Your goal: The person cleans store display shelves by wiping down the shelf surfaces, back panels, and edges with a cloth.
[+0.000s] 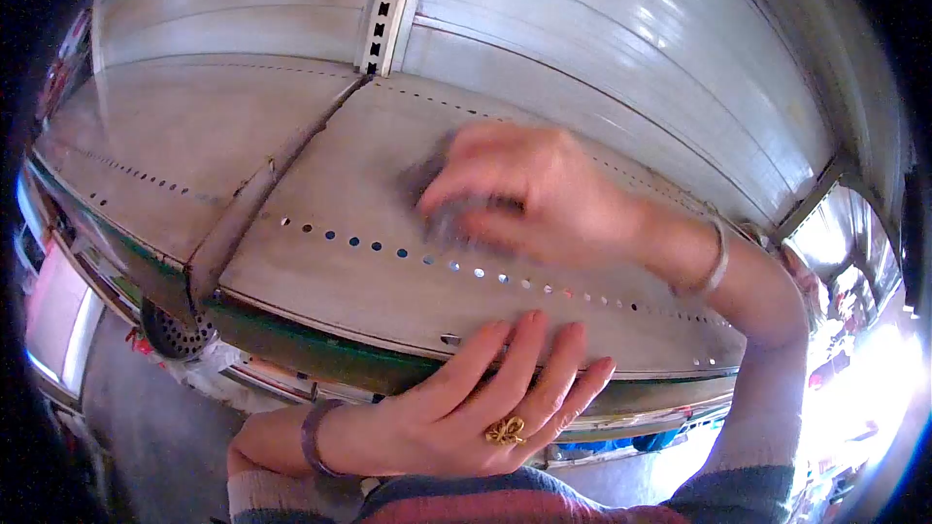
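My right hand [534,189], smeared by motion, is over the pale metal shelf [330,170] with its fingers curled. Beneath those fingers is a blurred dark grey wad [447,223], seemingly pressed to the shelf top; its exact kind cannot be made out. A row of round holes [402,253] runs along the shelf near the wad. My left hand [495,398], wearing a gold ring [506,431], rests with fingers apart on the shelf's front edge. Nothing shows in its grasp, though its thumb is hidden.
A second metal shelf [184,136] adjoins on the left across a dark seam. Behind stand a slotted upright [385,15] and pale back panels [602,49]. A perforated round metal part [178,330] hangs below the seam. Bright light enters at the right.
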Demonstrator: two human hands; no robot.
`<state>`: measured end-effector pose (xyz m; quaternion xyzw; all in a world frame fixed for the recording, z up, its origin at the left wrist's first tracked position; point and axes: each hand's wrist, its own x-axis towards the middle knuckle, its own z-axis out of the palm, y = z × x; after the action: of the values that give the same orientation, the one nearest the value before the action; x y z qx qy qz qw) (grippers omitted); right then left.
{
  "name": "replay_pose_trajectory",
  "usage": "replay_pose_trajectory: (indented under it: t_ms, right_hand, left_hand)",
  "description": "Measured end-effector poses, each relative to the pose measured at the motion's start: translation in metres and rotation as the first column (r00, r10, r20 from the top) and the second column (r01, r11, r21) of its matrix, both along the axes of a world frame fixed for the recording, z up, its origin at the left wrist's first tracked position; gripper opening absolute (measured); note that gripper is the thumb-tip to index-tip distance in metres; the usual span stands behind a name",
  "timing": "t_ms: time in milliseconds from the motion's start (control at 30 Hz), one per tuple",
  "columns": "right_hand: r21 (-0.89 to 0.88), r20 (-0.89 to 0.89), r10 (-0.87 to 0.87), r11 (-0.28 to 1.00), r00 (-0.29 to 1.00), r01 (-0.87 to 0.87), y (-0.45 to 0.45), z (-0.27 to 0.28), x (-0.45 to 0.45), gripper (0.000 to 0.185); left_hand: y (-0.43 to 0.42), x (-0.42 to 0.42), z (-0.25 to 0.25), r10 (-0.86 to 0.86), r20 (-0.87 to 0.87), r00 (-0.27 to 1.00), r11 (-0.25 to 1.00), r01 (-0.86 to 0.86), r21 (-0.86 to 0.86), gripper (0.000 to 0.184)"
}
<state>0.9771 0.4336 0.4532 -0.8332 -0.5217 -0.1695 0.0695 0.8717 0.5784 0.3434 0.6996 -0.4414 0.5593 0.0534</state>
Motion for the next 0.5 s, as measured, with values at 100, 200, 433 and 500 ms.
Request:
replay_pose_trajectory:
  t_ms: [100,200,433,500]
  right_hand:
    - [-0.017,0.025,0.008,1.000,1.000,-0.008,-0.016,0.001,0.023,0.019]
    - [-0.176,0.229,-0.421,0.869,0.878,0.463,-0.033,0.011,0.042,0.020]
    - [-0.079,0.076,-0.185,0.979,0.980,0.190,-0.038,0.006,0.023,0.022]
    - [-0.026,0.100,-0.251,0.967,0.963,0.255,-0.036,0.009,0.027,0.022]
  left_hand:
    - [0.001,-0.004,-0.003,0.013,-0.023,1.000,1.000,-0.013,0.000,0.033]
    - [0.001,-0.005,-0.003,0.024,-0.004,1.000,1.000,-0.024,0.001,0.032]
    - [0.000,-0.003,-0.004,0.035,-0.003,0.999,0.999,-0.035,-0.009,0.031]
    - [0.001,-0.004,-0.002,0.038,0.013,0.999,0.999,-0.038,0.001,0.031]
